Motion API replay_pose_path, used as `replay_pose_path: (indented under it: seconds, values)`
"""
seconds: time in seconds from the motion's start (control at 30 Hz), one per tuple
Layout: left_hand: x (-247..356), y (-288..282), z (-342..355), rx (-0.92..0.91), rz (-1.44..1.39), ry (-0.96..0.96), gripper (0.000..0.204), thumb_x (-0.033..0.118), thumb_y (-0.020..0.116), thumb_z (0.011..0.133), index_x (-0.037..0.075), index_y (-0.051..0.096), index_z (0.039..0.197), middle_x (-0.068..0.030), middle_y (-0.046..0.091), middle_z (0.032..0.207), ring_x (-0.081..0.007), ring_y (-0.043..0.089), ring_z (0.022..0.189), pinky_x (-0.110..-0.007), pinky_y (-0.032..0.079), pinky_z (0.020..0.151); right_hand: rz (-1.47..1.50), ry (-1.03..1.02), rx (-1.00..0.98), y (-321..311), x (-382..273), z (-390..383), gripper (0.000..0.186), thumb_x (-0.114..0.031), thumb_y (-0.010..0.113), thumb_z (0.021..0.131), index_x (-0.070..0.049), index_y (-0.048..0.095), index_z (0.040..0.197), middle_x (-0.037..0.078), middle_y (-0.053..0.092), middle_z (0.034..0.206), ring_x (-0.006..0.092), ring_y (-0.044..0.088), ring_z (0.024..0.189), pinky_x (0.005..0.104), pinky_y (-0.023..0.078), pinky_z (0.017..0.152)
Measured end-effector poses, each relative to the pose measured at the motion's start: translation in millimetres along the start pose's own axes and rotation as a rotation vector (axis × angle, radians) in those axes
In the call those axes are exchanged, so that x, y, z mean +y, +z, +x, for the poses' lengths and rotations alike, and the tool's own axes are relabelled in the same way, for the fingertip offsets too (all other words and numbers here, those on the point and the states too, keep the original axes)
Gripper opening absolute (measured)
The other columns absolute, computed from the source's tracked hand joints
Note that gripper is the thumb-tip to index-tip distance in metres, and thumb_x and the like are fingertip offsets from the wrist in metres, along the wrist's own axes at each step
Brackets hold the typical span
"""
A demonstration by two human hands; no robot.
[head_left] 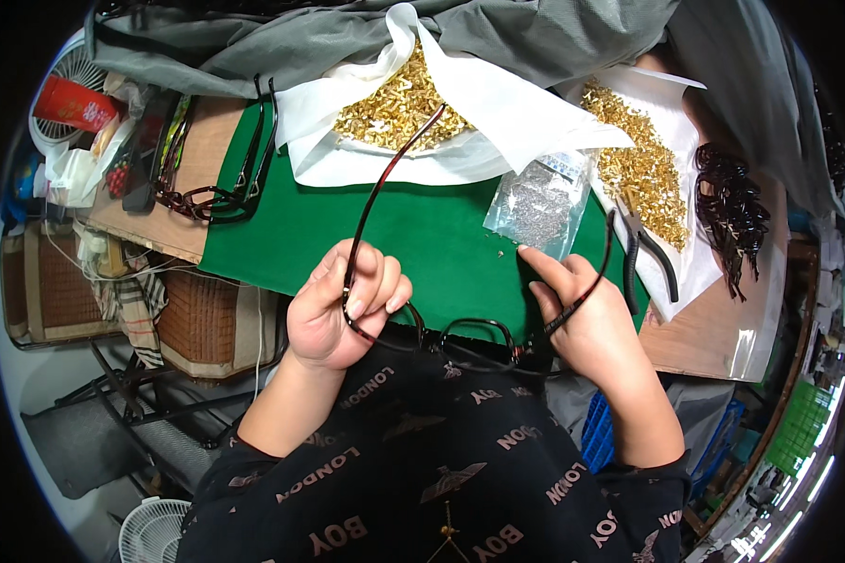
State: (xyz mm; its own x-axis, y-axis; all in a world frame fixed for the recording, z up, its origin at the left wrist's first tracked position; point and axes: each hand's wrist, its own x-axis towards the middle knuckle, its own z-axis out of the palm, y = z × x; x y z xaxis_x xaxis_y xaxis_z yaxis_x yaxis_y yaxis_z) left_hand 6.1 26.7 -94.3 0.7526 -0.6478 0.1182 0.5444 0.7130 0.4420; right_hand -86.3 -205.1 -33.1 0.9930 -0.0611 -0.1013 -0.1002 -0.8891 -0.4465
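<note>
A dark tortoiseshell eyeglass frame hangs between my hands at the near edge of the green mat, both temples pointing away from me. My left hand is closed around its left temple near the hinge. The right temple crosses my right hand, whose fingers are curled by it while the index finger reaches to the mat. That fingertip is beside a clear bag of tiny silvery parts, apparently screws. A few loose tiny bits lie on the mat nearby.
Gold-coloured small metal parts are heaped on white cloth and on a second sheet. Dark-handled pliers lie at right, near a pile of dark temples. More eyeglass frames lie at left. Chairs stand left.
</note>
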Motion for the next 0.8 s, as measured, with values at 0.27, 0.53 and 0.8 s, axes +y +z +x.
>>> replay_pose_path:
  seconds: [0.27, 0.53, 0.8]
  values:
    - [-7.1, -1.7, -2.1, 0.071, -0.016, -0.025, 0.033, 0.024, 0.038, 0.099, 0.005, 0.056, 0.119, 0.0037, 0.039, 0.060, -0.0101, 0.033, 0.060, -0.026, 0.032, 0.064, 0.144, -0.005, 0.121, -14.7, 3.6, -7.6, 0.034, 0.000, 0.055, 0.082, -0.005, 0.059, 0.115, 0.016, 0.058, 0.085, 0.0319, 0.060, 0.072, 0.0403, 0.049, 0.066]
    - [-31.0, -4.4, 3.1, 0.013, -0.177, -0.114, 0.033, 0.025, 0.041, 0.098, 0.005, 0.055, 0.121, 0.0019, 0.044, 0.063, -0.0110, 0.037, 0.063, -0.027, 0.034, 0.066, 0.711, -0.115, -0.095, -37.8, -40.9, -3.0, 0.037, -0.003, 0.054, 0.086, 0.000, 0.055, 0.123, 0.010, 0.060, 0.103, 0.0163, 0.055, 0.087, 0.0263, 0.041, 0.077]
    - [-28.8, -5.9, -7.2, 0.196, -0.182, -0.169, 0.034, 0.023, 0.041, 0.099, 0.001, 0.052, 0.123, -0.0034, 0.056, 0.074, -0.0110, 0.051, 0.067, -0.023, 0.042, 0.064, 0.694, -0.326, -0.210, 8.0, -42.9, 27.4, 0.028, -0.010, 0.059, 0.085, -0.006, 0.056, 0.112, 0.014, 0.064, 0.095, 0.0310, 0.061, 0.089, 0.0370, 0.050, 0.078]
